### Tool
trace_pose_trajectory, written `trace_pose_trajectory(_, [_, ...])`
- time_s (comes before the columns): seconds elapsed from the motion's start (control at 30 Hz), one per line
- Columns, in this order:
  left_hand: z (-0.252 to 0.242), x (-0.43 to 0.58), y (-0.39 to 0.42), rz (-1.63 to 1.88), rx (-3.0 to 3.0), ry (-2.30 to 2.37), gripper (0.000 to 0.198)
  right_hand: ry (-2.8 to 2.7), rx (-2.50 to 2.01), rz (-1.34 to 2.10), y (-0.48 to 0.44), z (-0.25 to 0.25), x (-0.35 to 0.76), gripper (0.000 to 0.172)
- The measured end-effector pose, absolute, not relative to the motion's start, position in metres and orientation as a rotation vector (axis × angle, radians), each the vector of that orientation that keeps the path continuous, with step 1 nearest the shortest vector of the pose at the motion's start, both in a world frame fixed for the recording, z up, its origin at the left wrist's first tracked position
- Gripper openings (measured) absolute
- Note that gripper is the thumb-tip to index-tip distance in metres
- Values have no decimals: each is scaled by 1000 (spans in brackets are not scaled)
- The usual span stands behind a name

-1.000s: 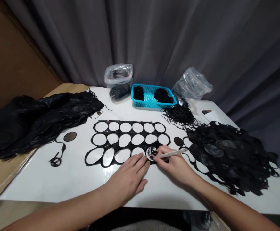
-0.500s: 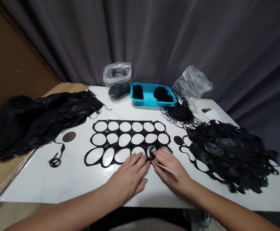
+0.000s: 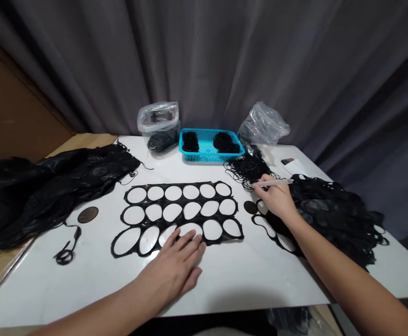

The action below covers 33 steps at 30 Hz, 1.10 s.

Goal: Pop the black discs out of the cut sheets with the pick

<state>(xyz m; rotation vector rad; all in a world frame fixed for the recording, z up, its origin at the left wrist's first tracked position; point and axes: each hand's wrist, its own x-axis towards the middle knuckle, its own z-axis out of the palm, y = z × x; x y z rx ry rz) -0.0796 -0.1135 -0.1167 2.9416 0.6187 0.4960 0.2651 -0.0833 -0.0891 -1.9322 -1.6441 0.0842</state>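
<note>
A black sheet (image 3: 204, 210) with three rows of large round holes lies flat on the white table. My left hand (image 3: 181, 261) rests on its front edge, fingers stretched out and spread. My right hand (image 3: 276, 196) is closed around a slim, pale, pen-like tool (image 3: 281, 182). It is at the near edge of a tangled pile of thin black rings (image 3: 251, 164); whether the fingertips also hold rings, I cannot make out. Close by, to the right, lies a large heap of black perforated scraps (image 3: 333, 214).
Behind stands a blue basket (image 3: 207, 151) with black bundles, between a clear bag (image 3: 160, 123) with black contents and a crumpled clear bag (image 3: 265, 123). Black sheeting (image 3: 50, 191) covers the left side. Dark discs (image 3: 87, 214) and a black strip (image 3: 66, 254) lie around the sheet.
My right hand has moved from the sheet's front right hole to the ring pile, the tool still in it. The black rings at that hole are gone. My left hand stays on the sheet.
</note>
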Motion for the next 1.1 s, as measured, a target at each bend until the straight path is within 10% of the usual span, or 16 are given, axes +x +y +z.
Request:
trace_pose_trajectory(0.3, [-105,-36,-99,454,2920,408,41,-1608,-1732,723,-156,-99,200,23])
trace_pose_trajectory(1.1, [-129,-35,-101,433,2874,409,39,-1776,-1685,422,-181,-117,171,15])
